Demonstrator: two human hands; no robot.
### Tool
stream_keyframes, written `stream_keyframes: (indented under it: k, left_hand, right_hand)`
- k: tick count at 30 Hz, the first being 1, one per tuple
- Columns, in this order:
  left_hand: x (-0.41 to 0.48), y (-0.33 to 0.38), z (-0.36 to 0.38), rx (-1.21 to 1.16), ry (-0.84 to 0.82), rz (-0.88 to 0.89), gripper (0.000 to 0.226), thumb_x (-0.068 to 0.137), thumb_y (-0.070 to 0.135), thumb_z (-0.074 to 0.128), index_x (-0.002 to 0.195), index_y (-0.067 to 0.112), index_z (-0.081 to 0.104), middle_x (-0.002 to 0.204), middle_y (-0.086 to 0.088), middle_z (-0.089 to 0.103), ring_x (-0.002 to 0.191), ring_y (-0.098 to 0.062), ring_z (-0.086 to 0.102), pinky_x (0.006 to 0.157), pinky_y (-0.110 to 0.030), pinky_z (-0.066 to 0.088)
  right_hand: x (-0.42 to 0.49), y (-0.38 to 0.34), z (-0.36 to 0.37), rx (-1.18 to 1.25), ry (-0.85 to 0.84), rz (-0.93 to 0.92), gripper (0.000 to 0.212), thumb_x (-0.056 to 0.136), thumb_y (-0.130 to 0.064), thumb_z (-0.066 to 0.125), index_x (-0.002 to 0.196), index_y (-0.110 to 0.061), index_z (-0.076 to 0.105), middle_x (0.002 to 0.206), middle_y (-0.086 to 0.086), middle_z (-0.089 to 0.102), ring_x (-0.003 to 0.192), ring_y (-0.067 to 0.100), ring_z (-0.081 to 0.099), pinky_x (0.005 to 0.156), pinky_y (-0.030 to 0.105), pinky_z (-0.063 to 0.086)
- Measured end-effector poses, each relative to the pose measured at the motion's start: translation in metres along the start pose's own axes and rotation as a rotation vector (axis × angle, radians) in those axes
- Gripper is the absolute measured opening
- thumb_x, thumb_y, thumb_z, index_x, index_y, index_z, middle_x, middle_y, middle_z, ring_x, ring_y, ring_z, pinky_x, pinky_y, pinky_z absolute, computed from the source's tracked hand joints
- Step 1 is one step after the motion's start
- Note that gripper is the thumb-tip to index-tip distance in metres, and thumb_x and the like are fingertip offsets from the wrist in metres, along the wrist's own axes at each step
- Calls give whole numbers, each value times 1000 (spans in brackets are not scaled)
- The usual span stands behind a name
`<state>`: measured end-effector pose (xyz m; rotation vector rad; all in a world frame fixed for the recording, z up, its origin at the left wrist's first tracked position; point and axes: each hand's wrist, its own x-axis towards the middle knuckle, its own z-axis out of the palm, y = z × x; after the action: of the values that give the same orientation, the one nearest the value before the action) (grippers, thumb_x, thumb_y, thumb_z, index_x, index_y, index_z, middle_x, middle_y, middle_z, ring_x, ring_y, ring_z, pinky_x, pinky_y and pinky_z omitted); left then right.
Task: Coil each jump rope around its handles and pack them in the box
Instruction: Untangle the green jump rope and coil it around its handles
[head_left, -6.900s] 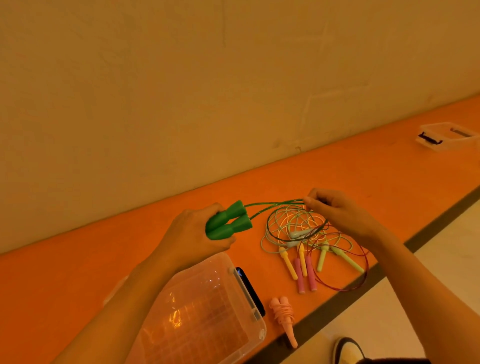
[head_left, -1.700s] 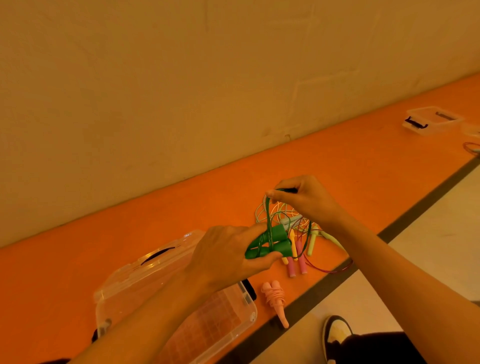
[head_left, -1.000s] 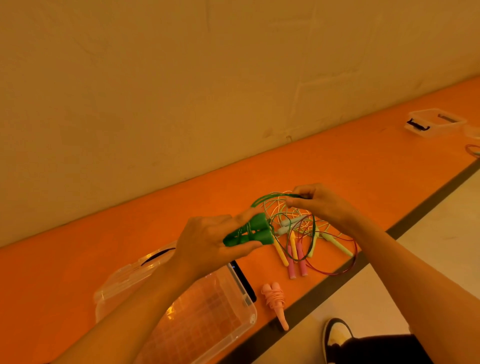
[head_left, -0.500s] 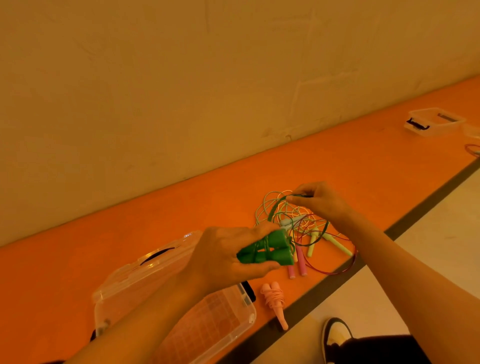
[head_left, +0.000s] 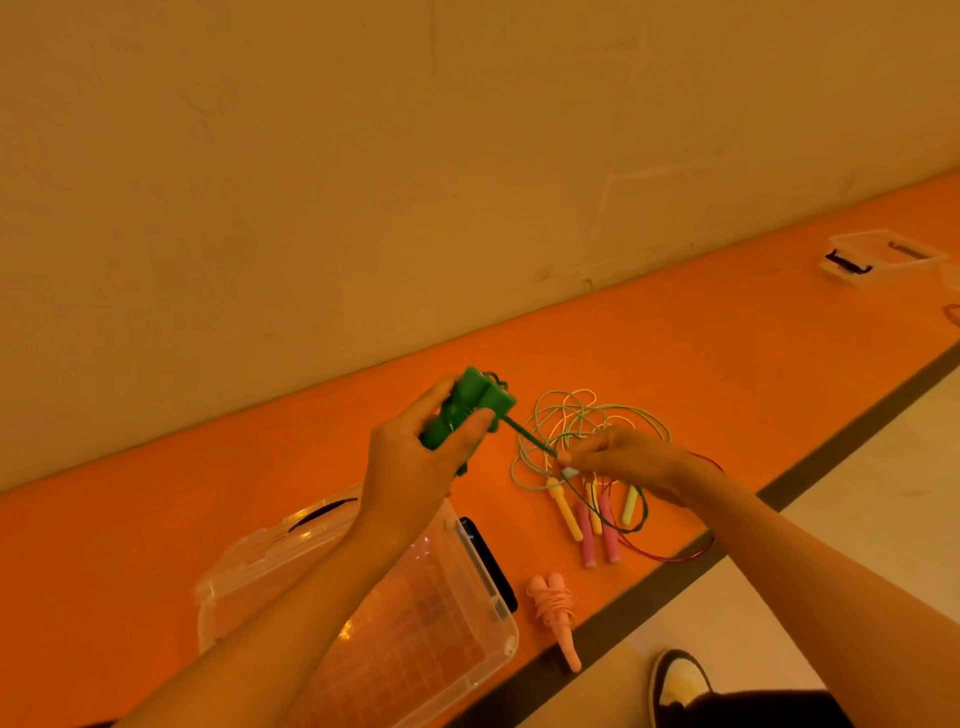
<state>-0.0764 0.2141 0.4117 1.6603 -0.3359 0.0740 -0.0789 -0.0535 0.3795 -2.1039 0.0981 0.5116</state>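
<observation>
My left hand (head_left: 415, 467) grips the two green jump rope handles (head_left: 467, 408) side by side, raised above the orange bench. The green cord (head_left: 530, 439) runs taut from the handles down to my right hand (head_left: 628, 460), which pinches it over a tangled pile of ropes (head_left: 571, 415). Yellow handles (head_left: 563, 512), pink handles (head_left: 597, 535) and a light green handle (head_left: 630, 505) lie in that pile. A coiled peach rope (head_left: 553, 608) lies near the bench edge. The clear plastic box (head_left: 483, 639) stands open below my left forearm.
The box's clear lid (head_left: 270, 540) lies behind it on the orange bench (head_left: 727, 364). A black phone (head_left: 485, 558) sits at the box's right side. Another clear box (head_left: 878, 257) stands far right by the wall. My shoe (head_left: 680, 686) shows on the floor.
My left hand has lifted and turned the green handles up and away from the box. My right hand has dropped lower over the pile, and the green cord is now stretched straight between both hands.
</observation>
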Motion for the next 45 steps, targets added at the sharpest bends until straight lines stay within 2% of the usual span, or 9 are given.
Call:
stream_keyframes:
  k: [4, 10, 16, 20, 24, 29, 34, 38, 45]
  left_hand:
    - [12, -6, -7, 35, 83, -67, 44, 88, 37, 70, 131, 35, 60, 61, 9, 62, 44, -4, 53, 39, -22, 41]
    - [26, -16, -28, 222, 131, -90, 32, 84, 55, 68, 116, 50, 65, 57, 10, 63, 44, -4, 54, 43, -35, 49]
    - [34, -25, -50, 526, 238, -81, 44, 83, 74, 57, 115, 47, 67, 61, 10, 67, 58, -12, 64, 52, -36, 51]
    - [38, -16, -62, 628, 280, -63, 27, 86, 69, 58, 103, 49, 64, 57, 9, 65, 57, -13, 62, 54, -37, 52]
    - [41, -18, -73, 750, 287, -41, 33, 86, 73, 54, 100, 44, 64, 57, 8, 63, 56, -13, 60, 50, -35, 51]
    - [39, -33, -64, 1016, 101, 78, 62, 80, 86, 34, 105, 38, 66, 65, 9, 64, 58, -13, 59, 49, -35, 52]
    - [23, -34, -40, 1124, -131, 191, 65, 90, 68, 7, 109, 36, 61, 67, 7, 62, 53, -12, 54, 45, -28, 39]
    - [11, -30, -23, 1171, -291, 224, 49, 102, 53, 14, 126, 36, 54, 73, 4, 63, 56, -17, 54, 46, -28, 28]
    - [-4, -17, 1, 1088, -450, 249, 91, 76, 79, 6, 148, 36, 40, 74, 13, 54, 64, -8, 50, 56, -25, 31]
  right_hand:
    - [0, -12, 20, -227, -161, -72, 26, 83, -61, 60, 81, -42, 77, 75, -9, 65, 79, 18, 58, 79, 36, 49]
    - [-12, -35, 46, -348, -133, -257, 20, 93, -45, 62, 80, -37, 74, 60, -11, 61, 57, 12, 51, 63, 33, 44]
    - [-18, -44, 63, -643, 158, -657, 37, 96, -55, 46, 102, -28, 72, 91, -14, 71, 80, 6, 57, 84, 41, 49]
    - [-29, -50, 57, -715, 243, -750, 37, 101, -41, 39, 110, -18, 66, 96, -7, 66, 85, -2, 50, 75, 11, 35]
    - [-39, -56, 52, -676, 361, -821, 31, 100, -33, 44, 111, -16, 67, 95, -6, 67, 84, -9, 44, 70, 7, 35]
    - [-47, -75, 46, -598, 396, -886, 24, 100, -34, 49, 106, -20, 68, 91, -10, 65, 78, -2, 53, 66, 13, 40]
    - [-49, -90, 46, -464, 416, -919, 26, 100, -30, 51, 102, -13, 71, 91, -10, 66, 76, -3, 56, 66, 14, 41]
    - [-46, -94, 39, -423, 461, -888, 28, 99, -30, 51, 101, -10, 70, 90, -12, 62, 79, -5, 55, 69, 12, 41]
    - [-40, -94, 23, -330, 586, -780, 16, 97, -24, 59, 98, -14, 71, 86, -6, 68, 76, 7, 61, 63, 23, 46]
